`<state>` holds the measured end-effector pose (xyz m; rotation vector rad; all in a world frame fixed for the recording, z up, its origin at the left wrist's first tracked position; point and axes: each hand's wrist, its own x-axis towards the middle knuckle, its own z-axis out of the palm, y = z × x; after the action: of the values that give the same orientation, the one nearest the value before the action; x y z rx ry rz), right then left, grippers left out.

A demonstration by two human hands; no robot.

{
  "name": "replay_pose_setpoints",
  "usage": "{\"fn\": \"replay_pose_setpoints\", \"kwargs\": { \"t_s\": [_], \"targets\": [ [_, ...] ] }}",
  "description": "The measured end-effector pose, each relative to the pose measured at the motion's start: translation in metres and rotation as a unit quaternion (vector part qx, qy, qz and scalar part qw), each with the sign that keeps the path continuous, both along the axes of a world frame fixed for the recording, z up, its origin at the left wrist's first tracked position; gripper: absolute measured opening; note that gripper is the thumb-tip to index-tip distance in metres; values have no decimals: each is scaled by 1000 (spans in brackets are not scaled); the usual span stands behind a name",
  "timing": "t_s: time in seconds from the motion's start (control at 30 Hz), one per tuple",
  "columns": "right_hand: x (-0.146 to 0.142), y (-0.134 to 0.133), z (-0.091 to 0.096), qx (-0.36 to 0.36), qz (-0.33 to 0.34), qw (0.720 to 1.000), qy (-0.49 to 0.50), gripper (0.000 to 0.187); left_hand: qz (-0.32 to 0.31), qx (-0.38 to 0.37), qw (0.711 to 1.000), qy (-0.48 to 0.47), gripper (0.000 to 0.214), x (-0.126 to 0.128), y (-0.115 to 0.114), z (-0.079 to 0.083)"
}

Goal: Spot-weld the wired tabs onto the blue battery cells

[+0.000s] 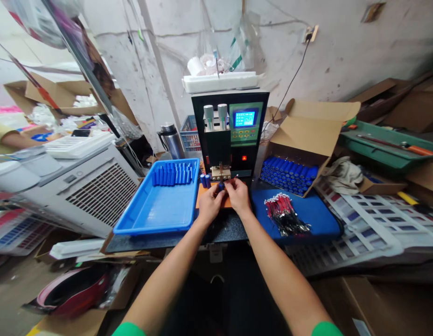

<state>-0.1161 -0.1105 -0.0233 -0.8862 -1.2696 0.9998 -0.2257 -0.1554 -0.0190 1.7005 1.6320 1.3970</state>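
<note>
Both my hands meet in front of a black spot-welding machine (pixel 230 130) with a lit blue screen. My left hand (pixel 210 203) and my right hand (pixel 238 196) are closed together on a small blue battery cell (pixel 221 186), held just under the machine's welding tips (pixel 221 171). Two more blue cells (pixel 205 180) stand upright on the orange pad (pixel 202 192) to the left of my fingers. What else my fingertips pinch, if anything, is too small to see.
A blue tray (pixel 157 205) with a row of blue cells lies to the left. A cardboard box (pixel 300 154) of blue cells stands to the right, with a bundle of red wires (pixel 284 214) on a blue mat. A white cooler (pixel 83 186) stands far left.
</note>
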Motion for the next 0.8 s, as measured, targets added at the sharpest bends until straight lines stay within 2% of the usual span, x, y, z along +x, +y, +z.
{"fn": "replay_pose_setpoints", "kwargs": {
  "t_s": [0.5,0.7,0.8],
  "targets": [
    [3,0,-2,1,14,1000,-4,30,1,-8,1000,-3,29,-1,1,-3],
    [10,3,-8,-30,70,997,8,30,-10,5,1000,-5,27,0,1,-1],
    [16,-1,-5,-41,80,996,-29,28,-14,14,1000,-18,26,0,1,-3]
  ]
}}
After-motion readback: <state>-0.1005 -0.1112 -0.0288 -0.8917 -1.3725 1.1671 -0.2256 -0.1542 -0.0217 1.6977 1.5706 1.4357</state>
